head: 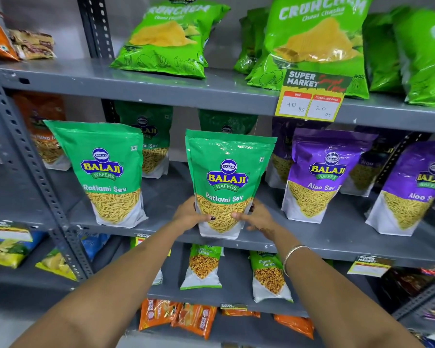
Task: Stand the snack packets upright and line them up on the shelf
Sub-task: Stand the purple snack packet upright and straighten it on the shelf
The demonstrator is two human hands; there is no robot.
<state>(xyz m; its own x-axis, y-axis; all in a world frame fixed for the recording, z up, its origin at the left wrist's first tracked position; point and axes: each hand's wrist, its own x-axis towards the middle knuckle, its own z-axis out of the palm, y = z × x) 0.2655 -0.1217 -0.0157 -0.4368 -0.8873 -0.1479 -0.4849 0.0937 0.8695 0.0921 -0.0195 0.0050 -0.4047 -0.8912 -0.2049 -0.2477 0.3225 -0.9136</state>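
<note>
A green Ratlami Sev packet (227, 182) stands upright at the front edge of the middle grey shelf (166, 197). My left hand (190, 214) grips its lower left side and my right hand (258, 217) grips its lower right side, thumbs on the front. A second green Ratlami Sev packet (103, 172) stands upright to the left, apart from the held one. Two purple Aloo Sev packets (319, 174) (412, 192) stand upright to the right. More green and purple packets stand behind them in the shadow.
Big green Crunchem bags (168, 38) lean on the shelf above, with a yellow price tag (312, 101) clipped to its edge. Small Chana Garam packets (202, 267) stand on the shelf below. A perforated grey upright (35, 172) borders the left side.
</note>
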